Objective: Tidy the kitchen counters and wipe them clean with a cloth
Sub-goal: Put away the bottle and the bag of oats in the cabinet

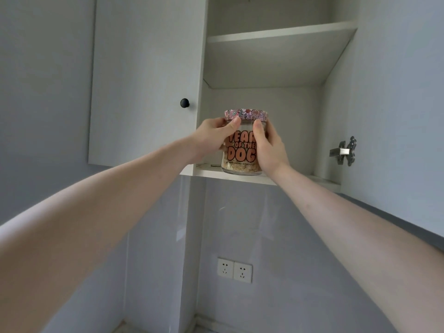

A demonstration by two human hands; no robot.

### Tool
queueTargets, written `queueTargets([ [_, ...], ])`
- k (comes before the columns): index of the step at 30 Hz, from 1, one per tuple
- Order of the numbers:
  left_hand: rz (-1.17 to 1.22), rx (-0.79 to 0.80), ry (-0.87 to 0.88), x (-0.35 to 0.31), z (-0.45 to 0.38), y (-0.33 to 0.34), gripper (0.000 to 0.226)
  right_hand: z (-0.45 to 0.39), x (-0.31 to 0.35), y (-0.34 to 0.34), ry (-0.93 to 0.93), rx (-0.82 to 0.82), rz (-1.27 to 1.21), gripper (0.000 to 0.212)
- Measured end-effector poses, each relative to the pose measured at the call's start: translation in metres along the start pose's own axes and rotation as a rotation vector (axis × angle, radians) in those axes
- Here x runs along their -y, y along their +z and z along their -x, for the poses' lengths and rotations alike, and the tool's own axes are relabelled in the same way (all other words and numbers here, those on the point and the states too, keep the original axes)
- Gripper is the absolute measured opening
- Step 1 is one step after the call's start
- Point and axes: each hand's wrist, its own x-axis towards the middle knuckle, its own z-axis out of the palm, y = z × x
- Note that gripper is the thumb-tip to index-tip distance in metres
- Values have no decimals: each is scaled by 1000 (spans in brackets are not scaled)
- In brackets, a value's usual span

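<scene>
A glass jar [241,155] with a pink patterned lid and orange lettering, part filled with pale flakes, is at the front edge of the lower shelf [242,177] of an open wall cabinet. My left hand [212,138] grips its left side, thumb across the front just under the lid. My right hand [269,147] grips its right side, thumb up the front. Both arms reach up towards the cabinet. The counter and any cloth are out of view.
The closed cabinet door [146,80] with a black knob [184,103] hangs to the left. The open door [394,92] with its metal hinge [344,151] stands to the right. An upper shelf [281,32] sits above. Two wall sockets [234,270] are below.
</scene>
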Motion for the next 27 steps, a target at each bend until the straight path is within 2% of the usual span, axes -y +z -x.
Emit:
queueTargets([
  [3,-25,-6,-31,9,-13,4,47,-9,-13,0,30,6,34,45],
  [11,-60,39,-79,21,-44,15,56,-29,-36,-8,83,23,117,46],
  [21,-184,-12,-36,49,-63,33,49,-52,-59,-14,130,97,276,57],
  [24,-301,-6,-39,63,-65,37,45,-55,-67,-13,205,138,270,63],
  [27,-307,-24,-67,76,-67,39,47,-60,-73,-11,273,175,278,72],
])
